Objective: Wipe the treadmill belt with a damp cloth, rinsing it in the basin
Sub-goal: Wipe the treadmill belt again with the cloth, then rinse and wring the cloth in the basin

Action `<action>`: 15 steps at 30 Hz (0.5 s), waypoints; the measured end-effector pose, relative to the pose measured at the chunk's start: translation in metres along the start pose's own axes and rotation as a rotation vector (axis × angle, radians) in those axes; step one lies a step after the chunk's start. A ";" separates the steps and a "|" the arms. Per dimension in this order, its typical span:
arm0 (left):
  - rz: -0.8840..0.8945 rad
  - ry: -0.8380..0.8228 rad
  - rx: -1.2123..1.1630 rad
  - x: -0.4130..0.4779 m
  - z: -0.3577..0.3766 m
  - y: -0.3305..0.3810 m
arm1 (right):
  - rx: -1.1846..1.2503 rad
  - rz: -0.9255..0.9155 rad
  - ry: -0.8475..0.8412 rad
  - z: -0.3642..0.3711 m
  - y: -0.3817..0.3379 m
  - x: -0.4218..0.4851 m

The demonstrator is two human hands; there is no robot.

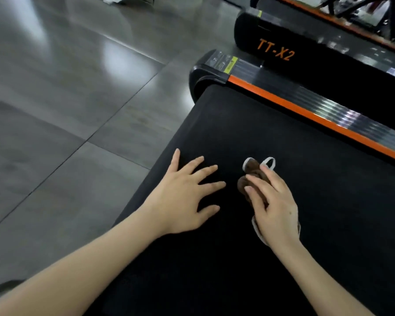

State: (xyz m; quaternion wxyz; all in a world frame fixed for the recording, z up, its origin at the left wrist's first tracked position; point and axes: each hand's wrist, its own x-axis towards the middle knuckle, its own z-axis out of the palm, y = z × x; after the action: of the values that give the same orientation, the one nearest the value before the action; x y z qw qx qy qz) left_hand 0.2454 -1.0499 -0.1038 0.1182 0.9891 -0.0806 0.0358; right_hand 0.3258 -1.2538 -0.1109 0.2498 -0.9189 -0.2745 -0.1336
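Black rubber fills most of the view: one treadmill belt (249,124), seen from above by a person leaning over it. Two bare hands are on the belt, side by side and close together without touching. The left hand (183,201) lies palm down near the belt's left edge, all five fingers spread wide and straight, holding nothing. The right hand (276,210) grips one cloth (252,169), brown with a white edge, bunched up under curled fingers and held down against the belt near its middle. Two loops of the white edging poke out beyond the fingertips, and more of it shows beside the wrist. One orange stripe (306,114) runs along the side rail on the belt's right, ending at a black corner cap with one yellow label (230,64). Beyond it stands a second treadmill (306,71), also black, marked "TT-X2" (275,52) in orange letters. That makes two treadmills in sight. Grey floor tiles (66,110), glossy and reflecting light, cover the left half of the scene. The picture is slightly blurred.
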 end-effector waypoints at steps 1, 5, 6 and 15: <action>0.006 0.000 0.004 0.001 0.001 0.000 | -0.016 -0.004 -0.006 -0.001 0.002 0.001; 0.009 -0.034 -0.046 -0.002 -0.004 0.003 | -0.090 0.085 -0.056 -0.003 -0.009 -0.001; -0.019 -0.028 -0.098 -0.005 -0.009 0.004 | -0.090 0.158 -0.051 -0.003 -0.017 -0.003; -0.547 0.212 -0.499 -0.162 -0.089 -0.024 | -0.021 0.093 -0.331 0.022 -0.188 -0.069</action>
State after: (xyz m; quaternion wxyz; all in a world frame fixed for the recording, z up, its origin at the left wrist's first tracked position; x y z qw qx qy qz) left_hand 0.0853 -0.9816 -0.0373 0.3680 0.9057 0.1928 0.0845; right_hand 0.1645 -1.1358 -0.0835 0.1975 -0.9427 -0.2675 0.0284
